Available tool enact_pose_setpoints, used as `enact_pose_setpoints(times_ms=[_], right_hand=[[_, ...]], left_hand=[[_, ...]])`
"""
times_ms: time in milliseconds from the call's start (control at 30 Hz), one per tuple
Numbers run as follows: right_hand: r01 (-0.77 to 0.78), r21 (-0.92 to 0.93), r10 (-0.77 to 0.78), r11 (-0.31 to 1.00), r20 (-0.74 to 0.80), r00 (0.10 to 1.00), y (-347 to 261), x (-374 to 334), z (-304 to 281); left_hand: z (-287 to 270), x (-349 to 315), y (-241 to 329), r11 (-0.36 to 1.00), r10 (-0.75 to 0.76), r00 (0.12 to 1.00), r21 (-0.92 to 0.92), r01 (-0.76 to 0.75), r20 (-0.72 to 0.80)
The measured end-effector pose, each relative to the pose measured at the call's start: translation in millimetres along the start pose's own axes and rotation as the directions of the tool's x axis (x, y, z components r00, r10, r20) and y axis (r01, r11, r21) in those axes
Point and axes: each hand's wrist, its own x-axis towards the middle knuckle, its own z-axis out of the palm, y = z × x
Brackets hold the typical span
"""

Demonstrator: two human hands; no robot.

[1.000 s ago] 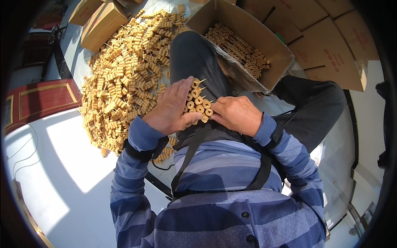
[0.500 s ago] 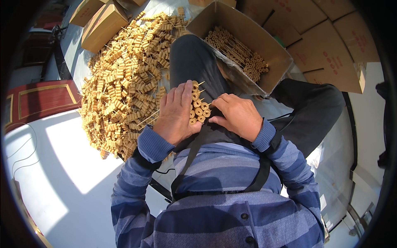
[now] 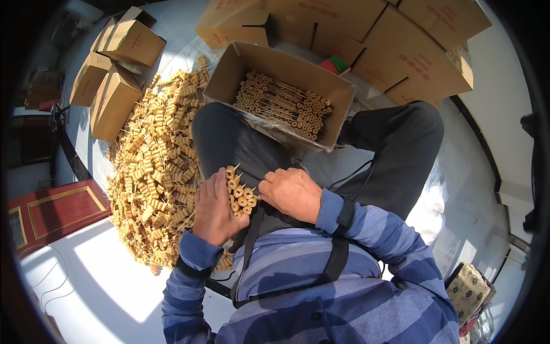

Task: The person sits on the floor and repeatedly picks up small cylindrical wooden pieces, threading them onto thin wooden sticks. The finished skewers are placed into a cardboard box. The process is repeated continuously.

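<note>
A bundle of skewers (image 3: 243,198) threaded with golden, ring-shaped rolls sits in my left hand (image 3: 211,211), which is closed around its left side. The hollow roll ends face up, and a few pointed stick tips poke out toward the upper right. My right hand (image 3: 293,196) is closed, its curled fingertips against the bundle's right edge; what they pinch is hidden. To the left lies a big heap of similar skewers (image 3: 152,183). Past my knees, an open cardboard box (image 3: 335,94) holds packed skewers (image 3: 275,103) in rows, with bare sticks showing along the middle.
My bent legs (image 3: 401,132) frame the lap under the hands. Closed cartons (image 3: 321,26) stand behind the open box, and more cartons (image 3: 132,43) stand at the far left. A green and red item (image 3: 336,65) lies behind the box. A dark red panel (image 3: 60,209) is at left.
The view has shifted, so the hands and bundle appear lower and further left, and more of the open box shows. Both hands stay at the bundle, with the grip much the same.
</note>
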Motion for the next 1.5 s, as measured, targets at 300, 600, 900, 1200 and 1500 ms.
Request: enact_pose_setpoints(times_ms=[300, 600, 900, 1200, 1500], right_hand=[[-0.086, 0.134, 0.092, 0.987, -0.04, 0.995, 33.0, -18.2, -21.2], [-0.216, 0.096, 0.205, 0.972, 0.112, 0.972, 45.5, -24.7, -16.2], [-0.327, 0.186, 0.288, 0.927, 0.209, 0.935, 58.8, -18.9, -31.1], [-0.365, 0.265, 0.341, 0.892, 0.136, 0.93, 75.7, -13.6, -48.6], [-0.425, 0.294, 0.372, 0.856, 0.22, 0.902, 84.4, -11.7, -51.6]], left_hand=[[-81.2, 64.1, 4.5, 0.919, 0.131, 0.987, -0.385, -0.086, 0.09], [-77.4, 265.9, 67.1, 0.586, 0.668, 0.659, 0.3, -0.752, 0.347], [64.9, 375.3, 36.8, 0.543, 0.337, 0.505, 0.274, -0.794, 0.795], [124.8, 392.4, -2.8, 0.617, 0.334, 0.44, 0.16, -0.771, 0.833], [149.0, 388.2, -19.6, 0.632, 0.313, 0.434, 0.156, -0.759, 0.845]])
